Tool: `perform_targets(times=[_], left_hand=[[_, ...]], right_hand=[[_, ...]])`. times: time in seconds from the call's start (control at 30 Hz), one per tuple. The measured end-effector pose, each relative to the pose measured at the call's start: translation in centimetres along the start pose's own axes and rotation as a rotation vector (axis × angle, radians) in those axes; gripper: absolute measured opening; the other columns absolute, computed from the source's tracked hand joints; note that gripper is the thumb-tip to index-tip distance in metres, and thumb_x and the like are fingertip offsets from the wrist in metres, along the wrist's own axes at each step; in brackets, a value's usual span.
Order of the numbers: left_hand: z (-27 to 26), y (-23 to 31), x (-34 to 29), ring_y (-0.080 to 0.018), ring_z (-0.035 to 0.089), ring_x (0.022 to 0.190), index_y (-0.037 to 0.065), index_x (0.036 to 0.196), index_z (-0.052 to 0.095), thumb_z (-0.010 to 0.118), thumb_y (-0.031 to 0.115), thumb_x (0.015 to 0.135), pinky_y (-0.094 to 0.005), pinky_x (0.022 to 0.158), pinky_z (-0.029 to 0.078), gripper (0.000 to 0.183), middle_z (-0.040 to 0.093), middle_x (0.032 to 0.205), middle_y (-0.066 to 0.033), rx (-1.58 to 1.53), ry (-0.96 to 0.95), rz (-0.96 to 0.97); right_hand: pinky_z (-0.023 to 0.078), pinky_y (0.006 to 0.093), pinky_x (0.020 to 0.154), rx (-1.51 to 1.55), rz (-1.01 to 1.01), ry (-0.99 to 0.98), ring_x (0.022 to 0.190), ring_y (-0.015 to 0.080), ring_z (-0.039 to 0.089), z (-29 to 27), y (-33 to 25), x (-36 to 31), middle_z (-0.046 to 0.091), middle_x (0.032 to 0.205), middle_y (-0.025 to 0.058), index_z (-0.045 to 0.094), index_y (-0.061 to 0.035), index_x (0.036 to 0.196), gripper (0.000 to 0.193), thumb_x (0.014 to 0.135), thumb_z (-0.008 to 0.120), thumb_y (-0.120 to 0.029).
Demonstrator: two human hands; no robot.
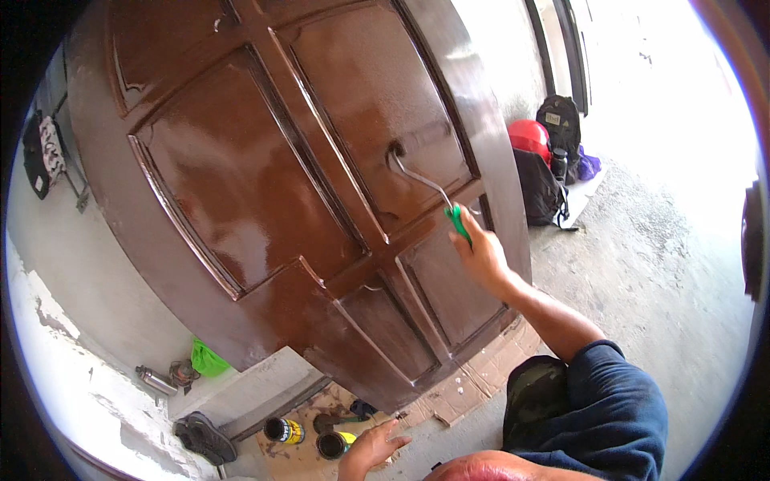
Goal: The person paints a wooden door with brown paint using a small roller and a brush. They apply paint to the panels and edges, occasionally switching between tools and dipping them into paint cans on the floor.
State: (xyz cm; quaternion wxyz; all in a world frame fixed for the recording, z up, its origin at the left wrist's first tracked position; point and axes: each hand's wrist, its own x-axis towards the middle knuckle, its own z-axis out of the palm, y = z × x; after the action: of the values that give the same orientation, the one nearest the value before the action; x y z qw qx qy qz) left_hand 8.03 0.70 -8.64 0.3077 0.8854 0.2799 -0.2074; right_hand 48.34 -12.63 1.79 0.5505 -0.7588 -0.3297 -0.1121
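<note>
Pressing against the upper-right panel of a glossy brown door (241,160), a paint roller (421,141) sits near one o'clock from the middle of the view, its sleeve dark and blurred. At five o'clock from that sleeve, the right hand (484,256) is closed around the roller's green handle (459,223). Well apart from it, near six o'clock, the left hand (373,449) has its fingers spread and grips nothing visible; whether it touches the open can (335,443) just beside it at nine o'clock, I cannot tell. A second can (285,430) stands farther along at nine o'clock. Cardboard (473,377) lies under the door at five o'clock. Farther out, a red rounded object (529,138) and black backpack (560,120) rest at two o'clock, and a metal flask (156,380) lies at eight o'clock.
</note>
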Motion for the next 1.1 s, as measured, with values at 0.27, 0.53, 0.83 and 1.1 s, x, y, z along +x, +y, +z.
perform_targets(times=[0.27,0.53,0.83,1.1], left_hand=[[-0.5,0.4,0.0,-0.0361,0.060,0.124,0.005,0.147,0.048,0.068,0.061,0.086,-0.0412,0.105,0.047,0.086,0.061,0.135,-0.0240,-0.065,-0.013,-0.080],[-0.6,-0.2,1.2,-0.0345,0.061,0.123,0.006,0.148,0.048,0.068,0.062,0.086,-0.0392,0.104,0.047,0.086,0.063,0.132,-0.0245,0.015,-0.055,-0.161],[0.7,-2.4,3.6,-0.0319,0.063,0.118,0.005,0.146,0.050,0.069,0.060,0.086,-0.0373,0.101,0.048,0.083,0.068,0.119,-0.0188,-0.004,-0.112,-0.196],[0.1,-0.9,5.1,-0.0327,0.061,0.121,0.004,0.147,0.048,0.068,0.061,0.086,-0.0383,0.103,0.046,0.087,0.065,0.126,-0.0203,0.072,-0.121,-0.149]], right_hand=[[0.053,0.0381,0.092,0.103,-0.118,0.052,0.118,0.0370,0.065,-2.1,5.4,-8.9,0.063,0.129,0.0227,0.043,-0.0081,0.149,0.056,0.097,0.063,-0.018],[0.045,0.0232,0.055,1.072,0.182,-0.213,0.063,0.0092,0.055,-7.7,4.7,-5.9,0.056,0.077,0.0021,0.046,-0.0094,0.149,0.063,0.099,0.062,-0.045],[0.043,0.0251,0.041,1.143,0.447,-0.542,0.050,0.0093,0.053,-7.4,7.1,-1.6,0.055,0.072,0.0021,0.055,-0.0091,0.138,0.046,0.102,0.058,-0.038],[0.044,0.0267,0.039,0.965,0.095,-0.385,0.050,0.0104,0.055,-6.1,-4.4,12.1,0.055,0.070,0.0034,0.057,-0.0070,0.130,0.042,0.105,0.053,-0.040]])
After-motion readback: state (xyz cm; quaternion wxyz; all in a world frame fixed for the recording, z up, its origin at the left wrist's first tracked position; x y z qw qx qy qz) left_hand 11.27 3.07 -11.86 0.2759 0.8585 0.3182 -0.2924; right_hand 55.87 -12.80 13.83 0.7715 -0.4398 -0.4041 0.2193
